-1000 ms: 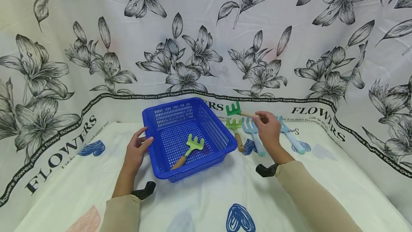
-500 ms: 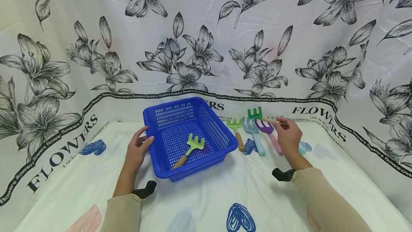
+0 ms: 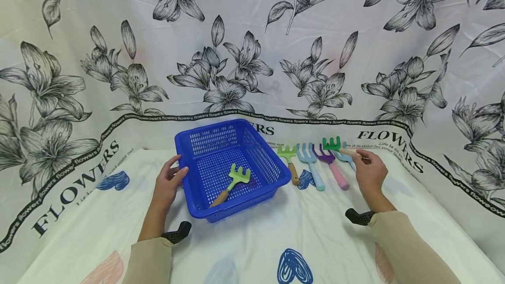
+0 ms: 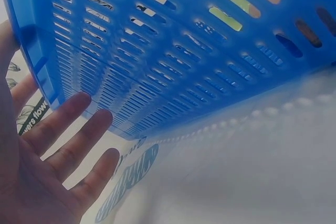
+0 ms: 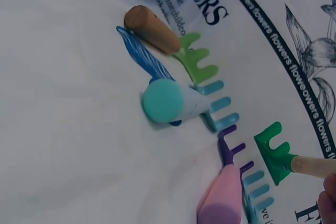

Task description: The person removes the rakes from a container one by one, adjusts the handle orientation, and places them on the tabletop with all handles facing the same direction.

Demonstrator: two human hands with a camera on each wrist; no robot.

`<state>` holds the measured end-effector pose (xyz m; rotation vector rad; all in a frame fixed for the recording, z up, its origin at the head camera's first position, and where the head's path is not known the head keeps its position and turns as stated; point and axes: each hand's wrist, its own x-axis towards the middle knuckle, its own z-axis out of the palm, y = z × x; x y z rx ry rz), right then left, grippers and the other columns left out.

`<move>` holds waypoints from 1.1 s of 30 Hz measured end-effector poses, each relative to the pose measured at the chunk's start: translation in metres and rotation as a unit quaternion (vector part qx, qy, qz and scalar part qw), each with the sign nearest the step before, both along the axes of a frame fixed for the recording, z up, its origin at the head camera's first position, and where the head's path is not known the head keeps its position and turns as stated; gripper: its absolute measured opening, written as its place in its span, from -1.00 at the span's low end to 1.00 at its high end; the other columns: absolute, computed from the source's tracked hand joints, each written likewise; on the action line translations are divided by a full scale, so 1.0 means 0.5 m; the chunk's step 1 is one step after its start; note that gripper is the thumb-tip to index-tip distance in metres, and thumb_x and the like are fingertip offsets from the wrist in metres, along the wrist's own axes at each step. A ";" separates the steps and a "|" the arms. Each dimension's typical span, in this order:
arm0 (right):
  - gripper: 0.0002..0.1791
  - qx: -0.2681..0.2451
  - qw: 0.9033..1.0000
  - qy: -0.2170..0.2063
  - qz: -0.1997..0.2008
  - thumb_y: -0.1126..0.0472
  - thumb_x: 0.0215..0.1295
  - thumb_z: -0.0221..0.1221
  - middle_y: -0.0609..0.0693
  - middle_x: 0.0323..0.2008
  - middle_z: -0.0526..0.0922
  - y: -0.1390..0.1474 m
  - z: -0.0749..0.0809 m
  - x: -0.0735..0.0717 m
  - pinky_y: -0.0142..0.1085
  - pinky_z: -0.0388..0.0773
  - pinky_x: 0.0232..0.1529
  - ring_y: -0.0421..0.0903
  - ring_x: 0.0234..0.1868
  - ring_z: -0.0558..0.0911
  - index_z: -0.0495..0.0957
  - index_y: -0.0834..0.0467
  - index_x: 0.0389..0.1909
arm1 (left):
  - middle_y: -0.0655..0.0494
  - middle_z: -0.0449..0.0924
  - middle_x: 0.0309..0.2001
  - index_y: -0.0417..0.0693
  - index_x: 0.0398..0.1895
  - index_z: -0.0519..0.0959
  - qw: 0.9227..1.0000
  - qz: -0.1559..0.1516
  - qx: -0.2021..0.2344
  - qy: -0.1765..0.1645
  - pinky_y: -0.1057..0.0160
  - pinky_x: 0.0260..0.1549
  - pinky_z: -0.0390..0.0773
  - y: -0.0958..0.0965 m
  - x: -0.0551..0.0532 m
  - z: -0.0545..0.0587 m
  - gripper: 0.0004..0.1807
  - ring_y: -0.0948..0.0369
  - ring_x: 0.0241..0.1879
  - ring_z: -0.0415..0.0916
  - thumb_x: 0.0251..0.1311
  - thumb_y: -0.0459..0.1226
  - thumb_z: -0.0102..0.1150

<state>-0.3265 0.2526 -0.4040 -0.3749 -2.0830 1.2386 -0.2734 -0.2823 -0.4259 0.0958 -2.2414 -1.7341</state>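
Note:
My left hand [image 3: 166, 183] touches the left rim of a blue plastic basket [image 3: 232, 214], thumb at the rim. In the left wrist view its other fingers [image 4: 79, 145] spread loosely beside the slotted wall. A light green hand rake [image 3: 240, 174] with a wooden handle lies inside the basket. My right hand [image 3: 371, 172] pinches the pale wooden handle of a dark green hand rake [image 3: 331, 144], its tines to the left. Below that rake, a purple hand rake with a pink handle [image 3: 338, 176] and a light blue hand rake [image 3: 347, 157] lie on the cloth.
Between basket and right hand lie another light green hand rake [image 3: 293, 172] with a wooden handle and a blue hand rake [image 3: 313, 172]. White heart-printed cloth [image 3: 244, 249] covers the surface. A flower-printed curtain [image 3: 252, 86] rises behind it.
My right hand has carried the dark green rake rightward and slightly down, uncovering the purple rake with the pink handle. The left hand and basket have stayed put.

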 end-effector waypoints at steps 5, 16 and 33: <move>-0.70 0.006 1.000 -0.004 -0.015 0.11 0.31 0.22 0.05 -0.19 0.65 0.025 -0.013 0.001 -0.59 0.40 -0.52 -0.49 -0.40 0.47 0.68 0.15 -0.03 | -0.26 0.34 0.27 0.16 0.51 0.11 1.000 -0.003 0.002 0.004 -0.17 0.17 0.36 -0.001 -0.002 0.000 -0.27 -0.14 0.22 0.36 0.35 0.07 0.07; -0.66 0.001 0.998 -0.052 -0.037 0.10 0.36 0.14 0.10 -0.08 0.66 0.078 -0.030 0.004 -0.54 0.39 -0.41 -0.45 -0.38 0.47 0.64 0.15 0.06 | -0.26 0.32 0.28 0.16 0.51 0.11 1.000 -0.001 0.000 0.001 -0.20 0.20 0.31 -0.002 -0.003 -0.004 -0.26 -0.16 0.23 0.33 0.34 0.08 0.07; -0.64 0.000 0.996 -0.062 -0.066 0.12 0.41 0.10 0.13 -0.02 0.60 0.130 -0.045 0.021 -0.58 0.36 -0.43 -0.49 -0.38 0.40 0.60 0.20 0.10 | -0.23 0.35 0.27 0.20 0.52 0.10 1.000 -0.003 0.001 0.002 -0.15 0.20 0.34 0.002 0.003 0.003 -0.28 -0.11 0.22 0.35 0.36 0.05 0.07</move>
